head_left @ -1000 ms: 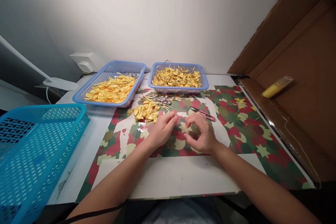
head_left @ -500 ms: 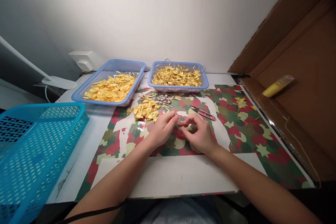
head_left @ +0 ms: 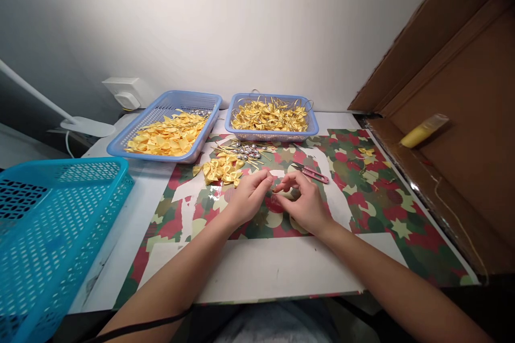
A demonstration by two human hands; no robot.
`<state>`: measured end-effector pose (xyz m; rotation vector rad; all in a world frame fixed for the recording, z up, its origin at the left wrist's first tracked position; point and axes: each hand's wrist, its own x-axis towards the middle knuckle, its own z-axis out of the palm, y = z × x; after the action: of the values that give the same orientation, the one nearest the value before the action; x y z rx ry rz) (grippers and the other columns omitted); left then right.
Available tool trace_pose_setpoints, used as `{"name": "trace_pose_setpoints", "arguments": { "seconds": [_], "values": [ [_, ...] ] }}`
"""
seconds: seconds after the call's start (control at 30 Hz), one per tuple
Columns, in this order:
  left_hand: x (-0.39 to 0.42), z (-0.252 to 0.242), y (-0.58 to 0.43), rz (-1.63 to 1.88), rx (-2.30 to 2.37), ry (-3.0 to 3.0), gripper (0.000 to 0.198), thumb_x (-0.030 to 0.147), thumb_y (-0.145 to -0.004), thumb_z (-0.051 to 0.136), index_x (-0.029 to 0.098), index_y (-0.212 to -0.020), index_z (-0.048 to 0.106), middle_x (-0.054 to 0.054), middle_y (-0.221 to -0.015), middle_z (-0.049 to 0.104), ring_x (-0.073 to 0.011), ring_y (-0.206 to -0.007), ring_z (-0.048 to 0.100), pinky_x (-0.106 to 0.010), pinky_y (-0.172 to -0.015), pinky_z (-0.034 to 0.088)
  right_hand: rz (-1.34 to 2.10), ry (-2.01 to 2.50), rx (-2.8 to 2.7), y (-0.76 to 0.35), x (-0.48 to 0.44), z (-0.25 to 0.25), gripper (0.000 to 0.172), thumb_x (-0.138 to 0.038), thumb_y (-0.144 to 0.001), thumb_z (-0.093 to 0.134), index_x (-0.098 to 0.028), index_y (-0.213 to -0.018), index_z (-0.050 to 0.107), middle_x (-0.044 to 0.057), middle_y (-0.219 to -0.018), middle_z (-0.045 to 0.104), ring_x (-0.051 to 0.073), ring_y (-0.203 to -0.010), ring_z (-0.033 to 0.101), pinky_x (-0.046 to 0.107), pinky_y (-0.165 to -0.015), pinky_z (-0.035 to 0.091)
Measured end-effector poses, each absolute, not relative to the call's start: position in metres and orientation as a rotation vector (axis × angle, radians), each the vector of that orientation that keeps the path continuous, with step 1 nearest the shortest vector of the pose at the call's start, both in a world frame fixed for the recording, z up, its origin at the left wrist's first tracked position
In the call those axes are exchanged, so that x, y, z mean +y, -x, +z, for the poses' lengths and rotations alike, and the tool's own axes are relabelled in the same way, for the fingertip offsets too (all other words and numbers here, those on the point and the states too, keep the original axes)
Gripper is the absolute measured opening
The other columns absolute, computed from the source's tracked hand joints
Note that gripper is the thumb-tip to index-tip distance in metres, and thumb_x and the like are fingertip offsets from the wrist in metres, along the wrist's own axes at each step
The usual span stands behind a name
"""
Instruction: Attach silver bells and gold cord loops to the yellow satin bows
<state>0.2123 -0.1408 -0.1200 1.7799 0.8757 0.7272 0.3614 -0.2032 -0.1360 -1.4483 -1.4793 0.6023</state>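
My left hand [head_left: 250, 194] is closed above the patterned mat, its thumb pressed against the curled fingers; whatever it holds is hidden. Close on its right, my right hand [head_left: 301, 197] has thumb and forefinger brought together around something too small to name. Yellow ribbon bows [head_left: 220, 169] lie in a small heap just left of my left hand. Behind the hands is a pile of silver bells [head_left: 248, 151] with thin gold cords [head_left: 229, 148]. Pink-handled thread snips [head_left: 311, 172] rest beyond my right hand.
A blue basket [head_left: 120, 146] of yellow bows stands at the back left, another blue basket [head_left: 271, 136] of bows with gold cords at the back centre. A turquoise basket [head_left: 96, 214] is at the left. Cardboard [head_left: 454, 91] walls the right side, with a yellow tube [head_left: 424, 131] on it.
The fingertips of my right hand have shifted very slightly. Both hands otherwise stay in place, and the whole view has moved a little.
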Motion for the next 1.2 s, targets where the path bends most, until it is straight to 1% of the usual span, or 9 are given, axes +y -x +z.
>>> {"name": "trace_pose_setpoints", "arguments": {
  "seconds": [0.13, 0.3, 0.4, 0.47, 0.53, 0.67, 0.83, 1.07, 1.2],
  "values": [
    [-0.141, -0.12, -0.212, 0.72, 0.877, -1.781, 0.029, 0.032, -0.092, 0.038, 0.02, -0.066, 0.036, 0.003, -0.066, 0.034, -0.013, -0.063, 0.033, -0.027, -0.06, 0.028, 0.615, 1.406, -1.473, -0.362, -0.202, -0.137, 0.018, -0.014, -0.075, 0.063, -0.024, -0.084, 0.051, -0.002, -0.077, 0.069, 0.017, -0.076, 0.066, 0.032, -0.074, 0.05],
    [-0.14, -0.12, -0.211, 0.731, 0.876, -1.778, 0.029, 0.033, -0.093, 0.036, 0.02, -0.067, 0.037, 0.003, -0.067, 0.037, -0.0132, -0.065, 0.037, -0.026, -0.061, 0.03, 0.698, 1.4, -1.51, -0.364, -0.202, -0.135, 0.016, -0.017, -0.074, 0.063, -0.024, -0.083, 0.052, -0.001, -0.077, 0.067, 0.017, -0.073, 0.063, 0.028, -0.065, 0.048],
    [-0.139, -0.121, -0.21, 0.731, 0.869, -1.779, 0.029, 0.033, -0.093, 0.037, 0.02, -0.067, 0.038, 0.003, -0.067, 0.037, -0.0132, -0.065, 0.037, -0.026, -0.062, 0.031, 0.648, 1.413, -1.549, -0.366, -0.203, -0.132, 0.02, -0.021, -0.072, 0.066, -0.024, -0.088, 0.054, 0.001, -0.085, 0.066, 0.018, -0.078, 0.059, 0.031, -0.07, 0.046],
    [-0.139, -0.121, -0.21, 0.733, 0.86, -1.781, 0.029, 0.033, -0.093, 0.037, 0.02, -0.067, 0.037, 0.003, -0.067, 0.037, -0.013, -0.064, 0.037, -0.026, -0.062, 0.031, 0.6, 1.395, -1.56, -0.368, -0.202, -0.131, 0.016, -0.025, -0.076, 0.064, -0.023, -0.09, 0.056, 0.002, -0.089, 0.065, 0.019, -0.082, 0.056, 0.034, -0.075, 0.044],
    [-0.139, -0.121, -0.21, 0.734, 0.852, -1.784, 0.029, 0.033, -0.093, 0.037, 0.02, -0.067, 0.038, 0.003, -0.066, 0.038, -0.0128, -0.064, 0.037, -0.026, -0.061, 0.031, 0.618, 1.356, -1.552, -0.368, -0.201, -0.13, 0.009, -0.028, -0.081, 0.059, -0.023, -0.088, 0.059, 0.003, -0.089, 0.064, 0.02, -0.085, 0.054, 0.035, -0.078, 0.043],
    [-0.14, -0.121, -0.212, 0.74, 0.841, -1.791, 0.029, 0.032, -0.092, 0.038, 0.02, -0.065, 0.037, 0.004, -0.065, 0.037, -0.0125, -0.062, 0.036, -0.026, -0.059, 0.03, 0.787, 1.309, -1.489, -0.366, -0.197, -0.13, 0.012, -0.028, -0.086, 0.056, -0.022, -0.079, 0.063, 0.003, -0.085, 0.062, 0.019, -0.086, 0.055, 0.034, -0.078, 0.042],
    [-0.139, -0.124, -0.214, 0.73, 0.821, -1.801, 0.029, 0.033, -0.092, 0.039, 0.02, -0.065, 0.038, 0.004, -0.065, 0.038, -0.0124, -0.062, 0.036, -0.026, -0.059, 0.03, 1.031, 1.249, -1.325, -0.364, -0.194, -0.13, 0.016, -0.028, -0.082, 0.059, -0.021, -0.067, 0.061, 0.001, -0.077, 0.056, 0.016, -0.073, 0.052, 0.029, -0.065, 0.041],
    [-0.139, -0.125, -0.214, 0.701, 0.823, -1.841, 0.03, 0.033, -0.093, 0.038, 0.02, -0.066, 0.038, 0.003, -0.065, 0.039, -0.0129, -0.062, 0.037, -0.027, -0.059, 0.031, 1.196, 1.236, -1.222, -0.367, -0.192, -0.13, 0.018, -0.029, -0.074, 0.06, -0.02, -0.058, 0.058, 0.0, -0.075, 0.056, 0.015, -0.073, 0.053, 0.029, -0.07, 0.043],
    [-0.14, -0.124, -0.214, 0.688, 0.848, -1.877, 0.03, 0.033, -0.092, 0.038, 0.021, -0.065, 0.037, 0.003, -0.063, 0.038, -0.013, -0.061, 0.037, -0.027, -0.058, 0.03, 1.251, 1.248, -1.208, -0.368, -0.192, -0.128, 0.018, -0.027, -0.071, 0.058, -0.02, -0.055, 0.057, 0.0, -0.07, 0.055, 0.015, -0.072, 0.052, 0.029, -0.068, 0.042]
  ]
}}
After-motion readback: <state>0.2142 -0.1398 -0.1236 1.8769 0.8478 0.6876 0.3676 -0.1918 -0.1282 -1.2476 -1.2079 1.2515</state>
